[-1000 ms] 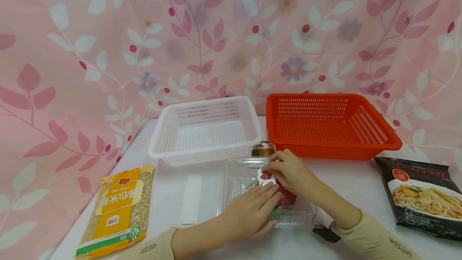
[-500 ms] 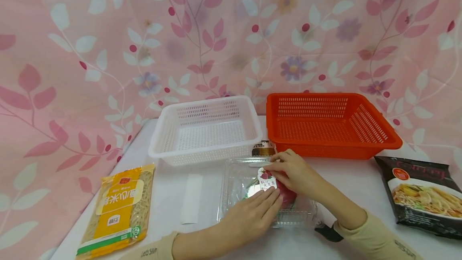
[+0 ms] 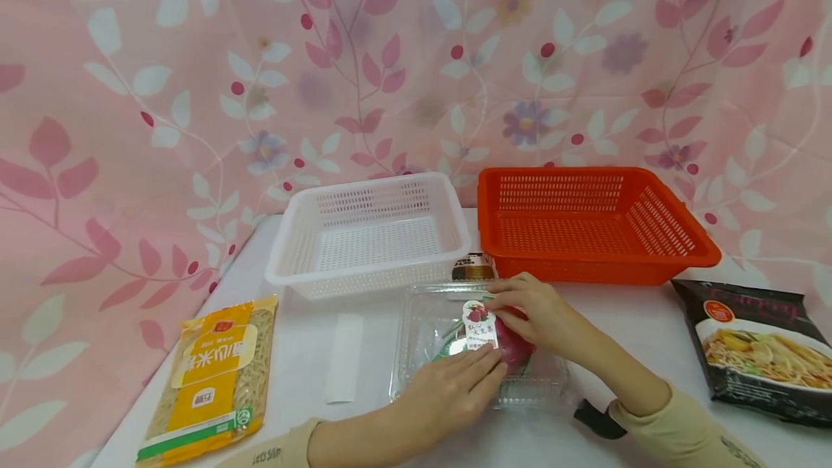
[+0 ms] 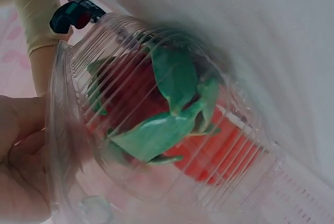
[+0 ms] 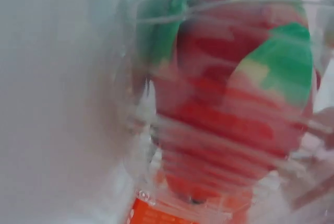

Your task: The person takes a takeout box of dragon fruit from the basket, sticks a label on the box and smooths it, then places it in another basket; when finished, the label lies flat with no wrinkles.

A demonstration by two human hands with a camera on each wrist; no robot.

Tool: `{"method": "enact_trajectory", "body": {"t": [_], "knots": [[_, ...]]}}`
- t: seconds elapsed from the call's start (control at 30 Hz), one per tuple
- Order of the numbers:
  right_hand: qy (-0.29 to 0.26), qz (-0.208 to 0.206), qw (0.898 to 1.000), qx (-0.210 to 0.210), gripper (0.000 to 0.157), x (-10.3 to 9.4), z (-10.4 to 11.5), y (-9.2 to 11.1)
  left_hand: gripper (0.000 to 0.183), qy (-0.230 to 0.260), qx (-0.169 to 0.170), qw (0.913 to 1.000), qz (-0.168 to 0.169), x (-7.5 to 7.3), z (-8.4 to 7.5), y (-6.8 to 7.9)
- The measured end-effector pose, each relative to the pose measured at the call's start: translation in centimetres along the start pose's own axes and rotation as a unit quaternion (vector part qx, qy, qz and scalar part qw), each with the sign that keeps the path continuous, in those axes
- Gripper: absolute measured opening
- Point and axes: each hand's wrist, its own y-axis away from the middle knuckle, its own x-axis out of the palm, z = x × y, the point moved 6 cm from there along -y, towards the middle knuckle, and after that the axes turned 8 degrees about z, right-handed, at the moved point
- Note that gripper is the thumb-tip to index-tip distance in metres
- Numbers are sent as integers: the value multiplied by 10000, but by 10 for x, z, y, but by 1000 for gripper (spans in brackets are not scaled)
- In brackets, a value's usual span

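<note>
One black item by the right sleeve can't be identified. Left hand laid flat, fingers straight and together; label's bottom edge covered. Label's upper right edge touched by right hand; pinch or press can't be told. One clear container set under both, one red fruit inside, partly hidden. Two packs: yellow pack, black pack cut off at right. Two baskets behind: white basket, red basket.
</note>
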Motion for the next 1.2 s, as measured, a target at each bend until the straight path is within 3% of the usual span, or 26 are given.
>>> {"method": "enact_trajectory", "body": {"t": [0.17,0.33,0.47,0.57,0.7,0.87,1.03,1.2], "knots": [[165,-5,9998,-76,22,-2,0,5,25,191,-101,9993,-306,-7,5,4],[563,-372,9960,-586,23,-6,5,12,22,405,-281,9968,-629,-15,12,12],[683,-861,9897,-922,20,-12,5,17,33,853,-829,9916,-509,-16,27,20],[626,-995,9899,-794,23,-15,3,20,40,1065,-1510,9826,-163,-13,44,30],[419,-860,9953,-155,33,-17,-4,26,56,1329,-2543,9564,542,-2,67,46],[249,-500,9961,680,39,-12,-14,33,76,1908,-3427,9095,1376,17,83,64],[23,-149,9927,1195,49,-5,-19,39,86,2833,-3646,8667,1889,34,86,74],[-303,123,9872,1561,56,1,-20,46,85,3637,-3534,8366,2072,44,85,74]]}}
